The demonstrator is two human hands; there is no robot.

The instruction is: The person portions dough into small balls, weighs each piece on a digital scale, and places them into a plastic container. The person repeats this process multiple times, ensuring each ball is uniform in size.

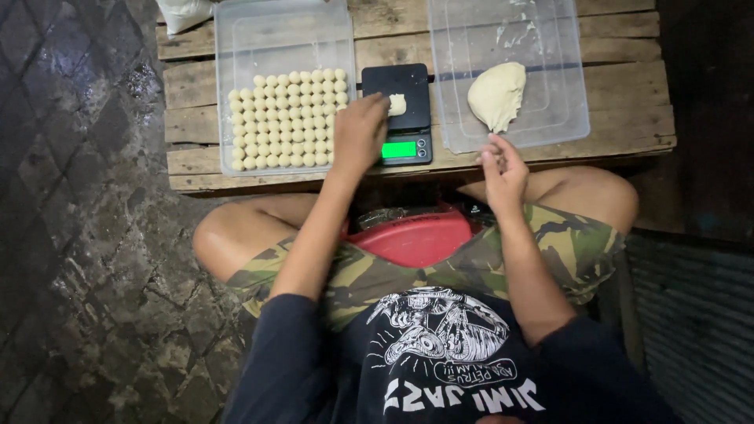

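From the head camera, looking straight down: the left hand (pixel 359 129) is reaching forward over the black kitchen scale (pixel 400 110), fingertips closing lightly on a small piece of dough (pixel 397 104) that is sitting on the scale's platform. The scale's green display (pixel 399 149) is glowing just below that hand's thumb side. To the left of the left hand, a clear plastic tray (pixel 283 39) is holding neat rows of small dough balls (pixel 287 118), the nearest row almost touching the knuckles. The right hand (pixel 503 169) is hovering nearer the body, fingers loosely curled and pinched together; it may be holding a scrap of dough, but that is too small to tell. Just beyond the right hand's fingertips, a big lump of dough (pixel 497 94) is lying in a second clear tray (pixel 550 47). Both trays and the scale are resting on a wooden pallet table (pixel 628 102).
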